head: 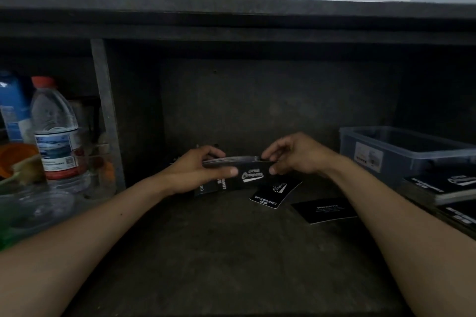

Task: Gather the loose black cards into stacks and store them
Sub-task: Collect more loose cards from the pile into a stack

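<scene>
We are pinching the card stack (239, 162) at its ends, left hand (198, 172) and right hand (296, 156) both gripping it, long axis running nine to three. The next loose card (274, 193) is lying at five o'clock from the stack (right hand nearer, we judge)

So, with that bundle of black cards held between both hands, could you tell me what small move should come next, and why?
Probably let the right hand release and pick up the loose black logo card nearest it. The left hand also grips the black card stack, while that card and a black text-side card lie ungathered on the dark shelf.
</scene>
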The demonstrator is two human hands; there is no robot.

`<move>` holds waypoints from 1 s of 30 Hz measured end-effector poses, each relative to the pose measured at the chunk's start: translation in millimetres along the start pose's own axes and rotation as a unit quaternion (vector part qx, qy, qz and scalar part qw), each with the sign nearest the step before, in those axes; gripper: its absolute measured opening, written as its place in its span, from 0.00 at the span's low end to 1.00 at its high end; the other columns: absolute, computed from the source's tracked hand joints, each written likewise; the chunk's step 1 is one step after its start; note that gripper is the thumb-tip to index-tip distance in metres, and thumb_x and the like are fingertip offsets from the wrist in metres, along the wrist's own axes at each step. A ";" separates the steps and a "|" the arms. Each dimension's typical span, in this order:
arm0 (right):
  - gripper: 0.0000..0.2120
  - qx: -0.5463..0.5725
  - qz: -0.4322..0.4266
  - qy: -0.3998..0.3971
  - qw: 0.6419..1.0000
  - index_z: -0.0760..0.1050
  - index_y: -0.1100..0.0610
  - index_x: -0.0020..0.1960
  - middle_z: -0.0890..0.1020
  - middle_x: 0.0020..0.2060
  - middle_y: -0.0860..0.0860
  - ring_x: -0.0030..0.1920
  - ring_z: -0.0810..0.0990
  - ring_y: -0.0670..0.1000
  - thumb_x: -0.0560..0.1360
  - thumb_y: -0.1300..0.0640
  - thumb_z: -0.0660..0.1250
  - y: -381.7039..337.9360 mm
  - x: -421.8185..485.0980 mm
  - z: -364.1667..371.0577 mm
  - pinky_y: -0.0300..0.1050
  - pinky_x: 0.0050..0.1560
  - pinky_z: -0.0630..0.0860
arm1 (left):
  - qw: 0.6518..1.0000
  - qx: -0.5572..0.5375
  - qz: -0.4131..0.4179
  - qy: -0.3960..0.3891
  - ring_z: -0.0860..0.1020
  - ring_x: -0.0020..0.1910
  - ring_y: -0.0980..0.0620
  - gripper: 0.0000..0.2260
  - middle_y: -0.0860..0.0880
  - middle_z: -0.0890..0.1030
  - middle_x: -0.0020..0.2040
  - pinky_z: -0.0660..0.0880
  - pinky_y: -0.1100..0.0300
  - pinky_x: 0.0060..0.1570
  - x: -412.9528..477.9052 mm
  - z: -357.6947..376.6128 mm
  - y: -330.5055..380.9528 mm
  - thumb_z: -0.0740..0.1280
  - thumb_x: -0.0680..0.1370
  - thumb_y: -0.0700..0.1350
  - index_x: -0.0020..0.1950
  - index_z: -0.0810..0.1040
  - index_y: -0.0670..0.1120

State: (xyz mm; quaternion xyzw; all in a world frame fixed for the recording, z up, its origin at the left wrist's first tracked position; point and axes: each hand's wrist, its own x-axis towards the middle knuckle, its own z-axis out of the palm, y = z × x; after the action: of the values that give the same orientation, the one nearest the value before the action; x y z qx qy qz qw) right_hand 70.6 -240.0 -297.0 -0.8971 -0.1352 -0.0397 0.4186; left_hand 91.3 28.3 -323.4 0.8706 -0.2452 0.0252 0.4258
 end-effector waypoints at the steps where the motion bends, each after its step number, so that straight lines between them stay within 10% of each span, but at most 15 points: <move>1: 0.17 0.023 -0.015 0.014 1.000 0.81 0.57 0.50 0.80 0.43 0.54 0.38 0.81 0.48 0.65 0.73 0.77 -1.1 2.1 5.3 0.38 0.38 0.81 | 1.000 0.005 0.006 0.000 0.80 0.55 0.58 0.24 0.55 0.81 0.56 0.77 0.65 0.50 -0.3 0.3 -0.8 0.77 0.71 0.55 0.63 0.75 0.53; 11: 0.43 -0.288 0.150 -0.096 0.941 0.73 0.45 0.70 0.76 0.66 0.44 0.66 0.75 0.48 0.59 0.35 0.79 1.6 -5.4 -5.8 0.44 0.68 0.69 | 1.000 -0.016 0.001 0.010 0.79 0.51 0.55 0.19 0.48 0.81 0.55 0.76 0.65 0.48 8.3 1.9 -7.5 0.65 0.76 0.32 0.63 0.76 0.49; 17: 0.29 -0.239 0.153 -0.153 0.947 0.76 0.41 0.66 0.77 0.64 0.44 0.65 0.74 0.47 0.67 0.41 0.77 -0.7 -11.6 -17.9 0.47 0.68 0.72 | 1.000 -0.002 0.025 0.010 0.82 0.54 0.53 0.18 0.49 0.81 0.57 0.77 0.65 0.48 10.7 1.4 -15.3 0.71 0.75 0.36 0.63 0.76 0.50; 25: 0.36 -0.257 0.177 -0.187 0.931 0.72 0.44 0.70 0.74 0.61 0.46 0.66 0.73 0.50 0.64 0.49 0.81 -2.3 -8.9 -16.5 0.49 0.66 0.74 | 0.999 -0.005 0.038 -0.003 0.81 0.57 0.52 0.22 0.47 0.81 0.58 0.79 0.54 0.59 8.3 -0.4 -15.4 0.76 0.72 0.37 0.63 0.75 0.48; 30: 0.16 -0.130 0.128 -0.113 0.977 0.83 0.48 0.47 0.79 0.44 0.44 0.48 0.77 0.44 0.62 0.55 0.82 8.8 -7.6 -15.4 0.40 0.44 0.75 | 1.000 -0.008 0.019 0.006 0.81 0.56 0.54 0.18 0.51 0.81 0.58 0.78 0.58 0.58 5.1 1.5 -7.8 0.75 0.75 0.46 0.63 0.76 0.50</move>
State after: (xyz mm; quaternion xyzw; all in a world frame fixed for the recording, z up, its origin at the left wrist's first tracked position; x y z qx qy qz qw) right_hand 66.3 -258.7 -295.0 -0.9525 -0.0593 0.0989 0.2818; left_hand 99.0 29.1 -328.7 0.8622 -0.2596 0.0362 0.4335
